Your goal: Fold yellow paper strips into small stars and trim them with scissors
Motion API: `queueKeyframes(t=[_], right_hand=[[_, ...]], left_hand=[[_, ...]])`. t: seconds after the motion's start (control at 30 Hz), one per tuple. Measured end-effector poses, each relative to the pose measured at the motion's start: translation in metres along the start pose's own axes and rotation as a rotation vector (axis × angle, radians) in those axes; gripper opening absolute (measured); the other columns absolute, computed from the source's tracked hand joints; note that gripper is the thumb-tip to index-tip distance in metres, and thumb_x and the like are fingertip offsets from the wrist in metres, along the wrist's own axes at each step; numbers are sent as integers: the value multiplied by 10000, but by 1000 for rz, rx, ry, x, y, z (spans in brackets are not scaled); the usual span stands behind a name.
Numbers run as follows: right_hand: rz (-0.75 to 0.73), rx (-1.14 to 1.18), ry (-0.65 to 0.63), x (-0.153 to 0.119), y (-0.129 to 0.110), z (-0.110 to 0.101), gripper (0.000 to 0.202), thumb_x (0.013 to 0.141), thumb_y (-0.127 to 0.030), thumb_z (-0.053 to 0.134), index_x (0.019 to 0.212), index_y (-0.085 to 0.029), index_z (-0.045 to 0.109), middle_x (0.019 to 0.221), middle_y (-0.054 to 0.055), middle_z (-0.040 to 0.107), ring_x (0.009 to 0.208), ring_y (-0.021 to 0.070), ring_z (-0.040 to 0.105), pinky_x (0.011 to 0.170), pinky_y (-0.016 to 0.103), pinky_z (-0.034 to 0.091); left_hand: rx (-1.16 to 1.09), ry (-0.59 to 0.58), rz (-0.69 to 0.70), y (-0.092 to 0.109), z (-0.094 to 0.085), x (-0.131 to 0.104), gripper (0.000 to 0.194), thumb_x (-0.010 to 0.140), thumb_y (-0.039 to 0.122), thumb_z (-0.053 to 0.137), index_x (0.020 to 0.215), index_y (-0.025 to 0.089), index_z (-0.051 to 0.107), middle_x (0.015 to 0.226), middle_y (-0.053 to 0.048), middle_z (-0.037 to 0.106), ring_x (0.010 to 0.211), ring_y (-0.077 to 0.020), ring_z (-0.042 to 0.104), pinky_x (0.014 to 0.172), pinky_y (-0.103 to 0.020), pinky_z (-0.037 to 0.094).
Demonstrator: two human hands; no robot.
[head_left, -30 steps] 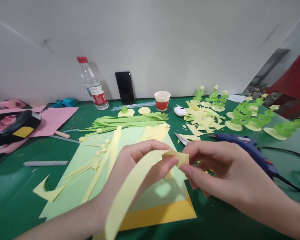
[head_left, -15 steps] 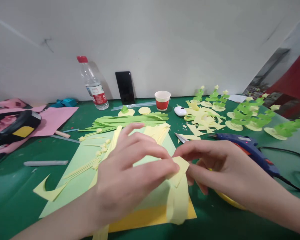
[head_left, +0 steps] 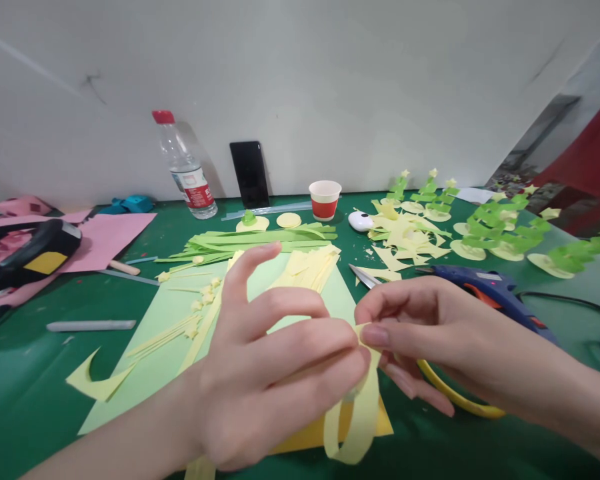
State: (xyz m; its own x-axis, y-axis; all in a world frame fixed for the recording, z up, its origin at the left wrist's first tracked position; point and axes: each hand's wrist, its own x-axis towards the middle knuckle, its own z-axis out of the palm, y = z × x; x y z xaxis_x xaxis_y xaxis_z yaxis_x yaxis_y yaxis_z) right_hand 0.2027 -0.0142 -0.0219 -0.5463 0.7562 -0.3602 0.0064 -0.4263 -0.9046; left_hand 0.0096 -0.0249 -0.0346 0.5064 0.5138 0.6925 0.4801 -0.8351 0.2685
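Both my hands pinch one pale yellow paper strip (head_left: 363, 420) whose lower part hangs in a loop. My left hand (head_left: 280, 360) grips it between thumb and fingers, with the index finger raised apart. At the strip's folded upper end, my right hand (head_left: 425, 340) pinches with thumb and index finger while its other fingers curl below. Under my left hand lies a light green sheet (head_left: 145, 373) over an orange-yellow sheet (head_left: 305, 440). Several small yellow paper stars (head_left: 205, 300) and pale strips (head_left: 313, 267) rest on the green sheet.
Near my right hand are scissors (head_left: 365, 277), their yellow handle partly covered, and a blue glue gun (head_left: 485, 283). Behind stand a bottle (head_left: 195, 187), a phone (head_left: 250, 175) and a paper cup (head_left: 325, 200). Paper scraps (head_left: 407, 233) and several green paper plants (head_left: 505, 230) sit at right.
My right thumb has moved onto the strip's folded end, and its lower fingers have spread. My left fingers have shifted over the strip. The hanging loop has swung slightly left and opened wider.
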Motion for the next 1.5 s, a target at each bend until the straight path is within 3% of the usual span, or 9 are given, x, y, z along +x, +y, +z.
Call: queueKeyframes(t=[0.17,0.27,0.4,0.57,0.77,0.93,1.13,1.33,1.5], right_hand=[[28,-11,9,2,-3,-2,190,692,-255,758,669,-146,605,438,-75,544,305,7,413,333,100,296],[17,-11,10,2,-2,-1,196,679,-256,765,637,-150,606,432,-68,538,311,15,412,328,104,306],[-140,-48,122,-2,-2,4,150,644,-177,769,603,-163,625,457,-69,512,384,33,428,358,100,359],[-447,-312,374,-5,1,9,125,653,-127,688,557,-183,630,467,-64,499,412,32,417,378,86,360],[-644,-463,496,-1,4,13,135,683,-151,622,558,-202,614,482,-61,532,385,31,407,342,95,349],[-726,-553,486,-3,9,15,131,711,-121,627,620,-212,606,559,-46,623,502,61,545,454,102,456],[-718,-574,421,-6,14,11,126,778,-153,646,688,-236,613,634,-56,666,591,69,589,515,102,486],[-605,-485,382,-4,2,15,166,755,-218,582,598,-206,634,501,-44,600,407,54,487,377,111,417],[-517,-549,446,-6,-1,15,62,649,-213,630,602,-182,657,548,-2,641,455,83,526,361,127,409]], left_hand=[[138,-106,184,-11,-6,6,317,727,34,651,880,310,690,765,101,735,732,-131,672,1168,-377,154],[223,-81,295,-15,-5,9,224,789,81,632,855,290,672,739,98,730,679,-119,653,1152,-368,197],[-38,0,65,-16,4,14,132,837,118,620,803,245,638,780,45,735,698,-131,649,1048,-376,364],[-559,-91,-251,-14,14,18,148,800,94,653,690,193,650,686,25,702,667,-136,618,866,-312,488],[-884,-104,-431,-14,18,17,161,709,38,714,713,196,747,699,20,694,696,-136,596,738,-252,500],[-939,-53,-505,-9,17,17,128,703,94,754,664,215,755,651,36,682,655,-116,589,690,-231,496],[-862,-60,-546,-6,18,18,145,714,103,735,617,205,704,621,44,655,629,-111,587,644,-241,477],[-771,-121,-619,-7,16,15,192,747,121,664,601,208,576,631,77,590,628,-99,548,703,-265,440],[-758,-181,-685,-7,12,15,199,743,143,623,595,213,510,625,72,561,642,-115,511,670,-264,419]])
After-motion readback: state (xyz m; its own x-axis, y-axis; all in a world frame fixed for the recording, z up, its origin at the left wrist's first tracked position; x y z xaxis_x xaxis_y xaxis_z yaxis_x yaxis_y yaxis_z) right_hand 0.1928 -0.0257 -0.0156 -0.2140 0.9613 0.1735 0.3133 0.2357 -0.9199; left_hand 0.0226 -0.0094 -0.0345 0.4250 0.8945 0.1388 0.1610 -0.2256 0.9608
